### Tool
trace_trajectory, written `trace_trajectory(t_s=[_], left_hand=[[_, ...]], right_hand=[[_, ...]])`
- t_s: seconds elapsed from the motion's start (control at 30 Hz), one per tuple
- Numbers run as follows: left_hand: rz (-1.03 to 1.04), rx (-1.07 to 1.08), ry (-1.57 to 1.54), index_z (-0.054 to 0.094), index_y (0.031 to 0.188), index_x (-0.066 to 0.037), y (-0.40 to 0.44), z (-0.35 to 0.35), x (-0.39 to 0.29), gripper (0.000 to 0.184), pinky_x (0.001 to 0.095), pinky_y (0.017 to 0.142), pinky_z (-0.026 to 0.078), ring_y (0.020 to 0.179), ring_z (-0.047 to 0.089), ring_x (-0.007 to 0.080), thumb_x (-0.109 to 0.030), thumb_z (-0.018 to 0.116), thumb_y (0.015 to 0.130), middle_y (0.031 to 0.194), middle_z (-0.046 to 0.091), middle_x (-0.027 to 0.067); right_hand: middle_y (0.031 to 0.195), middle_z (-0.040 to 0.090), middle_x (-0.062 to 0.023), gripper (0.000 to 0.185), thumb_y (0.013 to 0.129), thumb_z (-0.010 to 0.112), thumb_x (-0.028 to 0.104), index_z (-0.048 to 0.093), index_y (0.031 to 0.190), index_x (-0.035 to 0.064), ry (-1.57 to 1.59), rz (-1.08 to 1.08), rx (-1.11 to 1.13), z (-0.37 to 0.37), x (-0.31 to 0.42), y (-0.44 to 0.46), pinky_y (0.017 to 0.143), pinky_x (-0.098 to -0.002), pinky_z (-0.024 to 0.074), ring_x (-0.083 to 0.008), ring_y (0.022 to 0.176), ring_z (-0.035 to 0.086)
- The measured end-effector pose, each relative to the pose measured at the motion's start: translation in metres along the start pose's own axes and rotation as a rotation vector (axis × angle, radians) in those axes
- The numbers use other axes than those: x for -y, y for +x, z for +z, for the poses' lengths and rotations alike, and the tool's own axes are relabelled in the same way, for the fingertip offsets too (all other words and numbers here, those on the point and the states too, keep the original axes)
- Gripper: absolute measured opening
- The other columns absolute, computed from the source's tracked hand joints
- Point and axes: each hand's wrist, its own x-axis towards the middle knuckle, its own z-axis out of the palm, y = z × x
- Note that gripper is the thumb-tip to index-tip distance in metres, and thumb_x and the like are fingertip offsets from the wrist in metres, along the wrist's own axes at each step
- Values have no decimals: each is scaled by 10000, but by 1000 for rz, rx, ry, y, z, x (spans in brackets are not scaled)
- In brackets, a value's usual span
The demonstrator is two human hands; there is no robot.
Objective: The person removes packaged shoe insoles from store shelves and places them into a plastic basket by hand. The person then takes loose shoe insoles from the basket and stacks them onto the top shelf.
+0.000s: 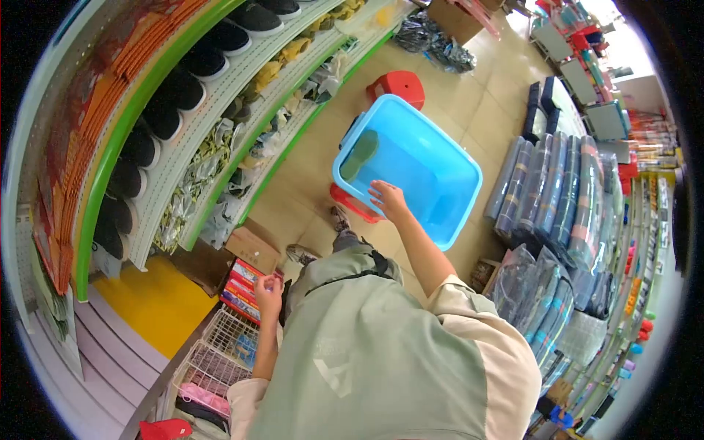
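Observation:
A light-blue plastic tub [447, 176] stands in front of me, wide and open at the top. A flat green piece, rounded like a slipper or a sole [359, 155], lies inside it at the left end. My right hand [387, 199] is over the tub's near left side, fingers spread and holding nothing. Whether it touches the rim I cannot tell. My left hand [269, 292] hangs low by my side, beside some red boxes [240, 290]. Its fingers are loosely bent, with nothing visible in them.
A red stool [400, 88] stands behind the tub, and another red piece [356, 202] shows at its near side. Shelves with black shoes [161, 117] and bagged goods line the left. Rolled, plastic-wrapped goods [550, 191] stand at right. Wire baskets [220, 345] are at lower left.

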Motion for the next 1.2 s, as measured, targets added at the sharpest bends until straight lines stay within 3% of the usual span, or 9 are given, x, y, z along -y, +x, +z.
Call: trace_trajectory(t_s=[0.13,0.2,0.27,0.33,0.4,0.5,0.57,1.03,1.2], left_hand=[[-182,57,-16,619,930,3,-17,11,47,223,387,734,491,776,625,269,-183,699,838,860,621,137],[-160,172,380,618,909,4,-43,7,75,219,414,742,493,796,632,292,-178,700,818,878,637,155],[-357,139,270,615,891,-3,-91,11,149,204,427,734,494,779,628,301,-177,686,812,867,644,161],[-355,309,361,617,895,-17,-127,-3,117,199,434,714,496,758,627,310,-197,668,826,806,640,158],[-346,194,210,622,896,-29,-152,3,61,223,425,684,490,724,621,322,-248,614,857,758,630,155],[-958,52,-156,653,855,-25,-167,22,19,313,342,593,424,650,559,195,-282,488,926,698,588,84],[-1043,28,-133,649,860,-25,-185,31,19,307,348,599,430,657,568,205,-279,489,924,704,593,92],[-854,180,356,620,900,-21,-263,47,45,272,386,640,473,702,626,273,-259,490,913,745,627,145],[-917,108,224,609,903,-12,-297,60,104,260,407,652,475,711,635,278,-231,471,917,757,640,155]], right_hand=[[1213,594,-101,445,871,675,184,535,1244,-14,-128,92,-85,-24,-14,70,814,-385,492,-261,1074,591],[1181,599,-109,463,856,680,172,529,1246,-26,-130,153,-80,-34,-22,103,818,-402,497,-268,1090,580],[1162,602,-114,470,852,678,168,524,1248,-33,-130,219,-74,-39,-34,131,821,-411,500,-270,1096,574],[1173,580,-133,556,812,713,151,495,1284,-45,-182,256,-73,-38,-41,159,830,-431,510,-275,1081,563],[1190,563,-138,614,787,734,144,475,1310,-47,-266,289,-115,-29,-49,172,832,-436,517,-278,1068,559],[1189,542,-147,757,756,771,177,398,1373,-53,-322,331,-106,-29,-68,208,841,-435,526,-282,1065,550],[1184,542,-149,778,763,771,201,380,1385,-55,-352,335,-95,-28,-84,226,837,-435,525,-283,1069,548],[1200,583,-114,601,776,774,281,510,1263,47,-122,369,-42,5,-90,238,882,-494,477,-276,1094,557],[1207,583,-87,582,786,764,265,512,1267,56,-165,446,-85,3,-83,238,900,-486,465,-271,1113,546]])
